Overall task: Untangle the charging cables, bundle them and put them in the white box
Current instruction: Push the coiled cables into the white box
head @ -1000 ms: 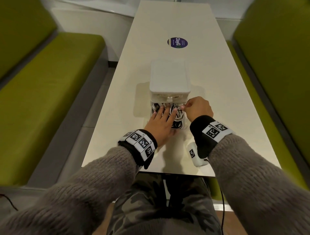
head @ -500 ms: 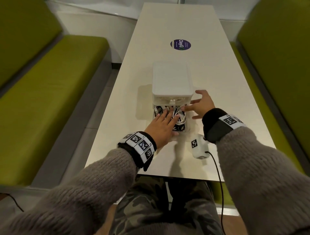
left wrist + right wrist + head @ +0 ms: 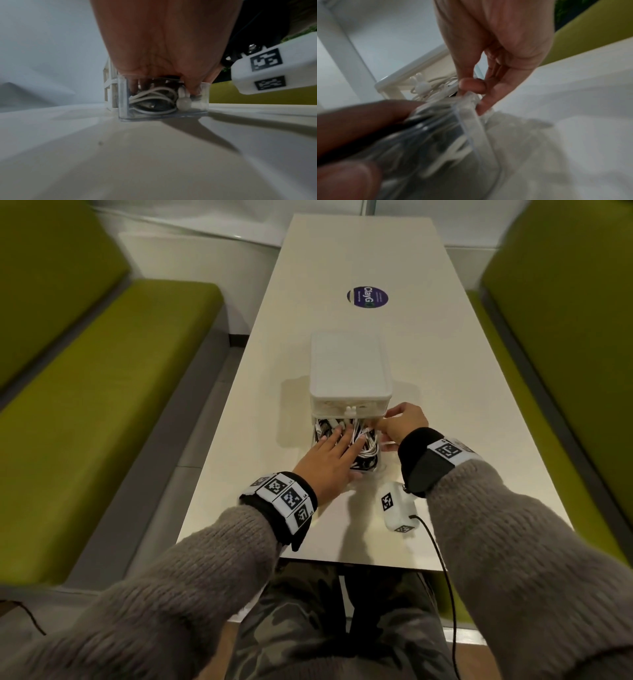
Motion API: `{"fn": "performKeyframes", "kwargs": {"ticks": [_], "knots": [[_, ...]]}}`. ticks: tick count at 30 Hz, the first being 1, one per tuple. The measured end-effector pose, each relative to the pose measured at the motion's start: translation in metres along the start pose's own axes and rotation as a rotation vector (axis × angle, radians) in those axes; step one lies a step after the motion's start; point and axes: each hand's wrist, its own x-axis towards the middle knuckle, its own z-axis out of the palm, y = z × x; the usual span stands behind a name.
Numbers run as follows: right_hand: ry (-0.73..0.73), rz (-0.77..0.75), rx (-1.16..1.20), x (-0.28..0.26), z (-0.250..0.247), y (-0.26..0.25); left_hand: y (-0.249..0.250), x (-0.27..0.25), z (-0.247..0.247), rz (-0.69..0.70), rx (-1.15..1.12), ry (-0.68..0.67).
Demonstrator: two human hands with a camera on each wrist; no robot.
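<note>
Your left hand [image 3: 327, 460] lies flat, fingers [image 3: 344, 436] straight, pressing the black and white charging cables [image 3: 368, 451] beneath them into the white box's clear drawer [image 3: 163, 100]; your right hand [image 3: 402, 424] pinches its rim.

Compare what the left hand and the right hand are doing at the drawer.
The left hand lies flat, fingers straight, pressing on the cables; the right hand is curled, pinching the clear drawer at its right wall. The left hand is over the drawer, the right hand beside it. Both work at the white box.
</note>
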Motion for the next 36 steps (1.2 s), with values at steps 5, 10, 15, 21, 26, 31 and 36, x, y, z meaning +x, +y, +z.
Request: {"fn": "performKeyframes", "kwargs": {"ticks": [5,10,15,21,26,31,36], "knots": [[-0.096,-0.186,-0.281,-0.003,-0.024,-0.012,-0.004,0.003,0.001,0.002,0.019,0.022],[-0.166,-0.754,-0.852,-0.017,-0.028,-0.041,-0.009,0.014,-0.005,0.023,0.031,-0.006],[-0.259,-0.734,-1.058,-0.011,-0.022,-0.028,-0.013,0.021,-0.007,0.013,-0.004,-0.002],[-0.197,-0.794,-1.012,-0.007,-0.025,-0.025,-0.013,0.026,-0.006,0.007,0.005,0.024],[0.036,-0.959,-1.005,-0.001,-0.015,-0.030,-0.012,0.022,-0.006,0.002,0.050,0.030],[0.086,-1.050,-1.068,0.007,-0.010,-0.021,-0.013,0.019,-0.006,0.003,0.042,0.040],[0.227,-1.132,-1.118,0.011,-0.001,-0.013,-0.015,0.021,-0.002,0.001,0.038,0.050]]}}
